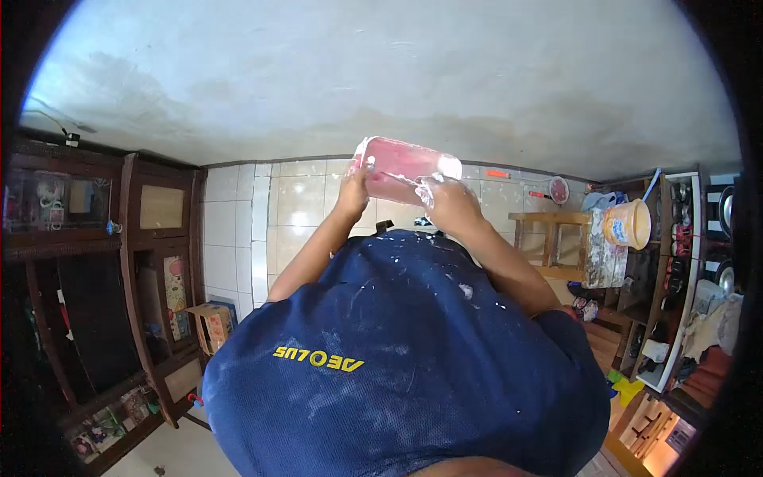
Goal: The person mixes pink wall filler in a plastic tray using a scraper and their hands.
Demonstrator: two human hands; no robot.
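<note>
Both hands hold up a pink rectangular plastic container [405,168] smeared with white paste, at arm's length in front of me. My left hand [354,189] grips its left end. My right hand [451,203], coated in white paste, grips its right lower side. The container is tilted, and what is inside it is hidden. My dark blue shirt [397,366], speckled with white, fills the lower part of the view.
A white tiled wall [298,207] stands ahead under a patchy grey-white ceiling [381,71]. A dark wooden cabinet [95,286] and a cardboard box [211,324] are on the left. On the right are a wooden table [548,226], a yellow bucket [628,224] and cluttered shelves [683,262].
</note>
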